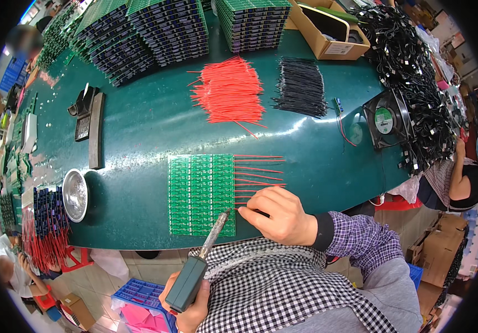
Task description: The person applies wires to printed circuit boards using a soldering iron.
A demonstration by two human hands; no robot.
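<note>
A green panel of small circuit boards (pixel 201 194) lies on the table in front of me. Several thin red wires (pixel 258 169) stick out from its right edge. My left hand (pixel 193 308) is closed around the dark handle of a soldering iron (pixel 188 283). The iron's tip reaches the panel's lower right edge, close to my right fingertips. My right hand (pixel 280 216) is closed in a pinch beside that edge, on what looks like a thin wire end; its colour is mostly hidden by the fingers.
Beyond the panel lie piles of red wires (pixel 229 89) and black wires (pixel 301 87). Stacked boards (pixel 166 33) and a cardboard box (pixel 333 44) stand at the back. A metal bowl (pixel 75 195) and a stand (pixel 90 127) are left; a fan (pixel 386 119) and black cables (pixel 416 83) right.
</note>
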